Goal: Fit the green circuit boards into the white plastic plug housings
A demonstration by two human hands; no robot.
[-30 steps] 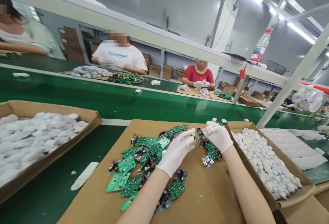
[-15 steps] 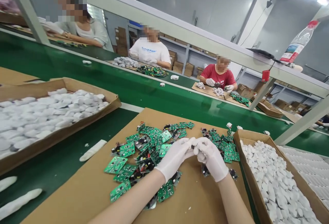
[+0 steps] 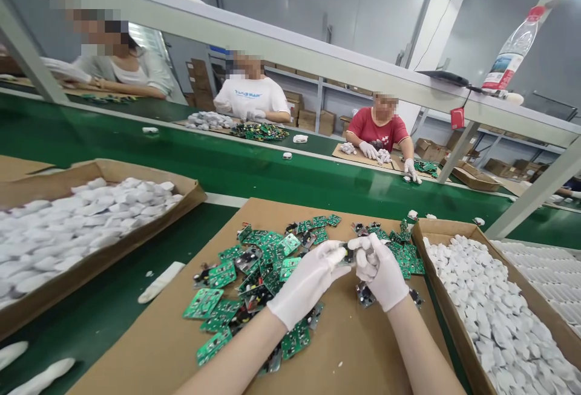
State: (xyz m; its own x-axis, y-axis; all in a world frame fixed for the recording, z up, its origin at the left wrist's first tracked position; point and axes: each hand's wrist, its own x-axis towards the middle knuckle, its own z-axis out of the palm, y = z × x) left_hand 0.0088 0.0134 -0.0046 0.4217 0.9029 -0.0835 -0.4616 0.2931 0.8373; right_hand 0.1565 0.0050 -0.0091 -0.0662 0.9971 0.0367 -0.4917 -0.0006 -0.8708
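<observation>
My left hand (image 3: 311,277), in a white glove, pinches a small circuit board (image 3: 348,254) between thumb and fingers; a dark part and a yellowish part of it show. From the other side my right hand (image 3: 384,271), gloved too, has its fingers closed at the same board and covers much of it. Both hands are above a cardboard sheet (image 3: 358,346). Below and left of them lies a heap of green circuit boards (image 3: 267,256) with their components. A smaller group of boards (image 3: 408,256) lies just behind my right hand.
Cardboard trays of white wrapped pieces stand at left (image 3: 100,225) and right (image 3: 481,298). Beyond runs a green conveyor belt (image 3: 218,168) carrying a few white pieces. Three people work across it. A rail (image 3: 290,44) crosses overhead, with a bottle (image 3: 512,53) on it.
My hands have come slightly apart, showing more of the board between them. The view has shifted a little. Across the belt, the person in red has reached a hand down to the belt.
</observation>
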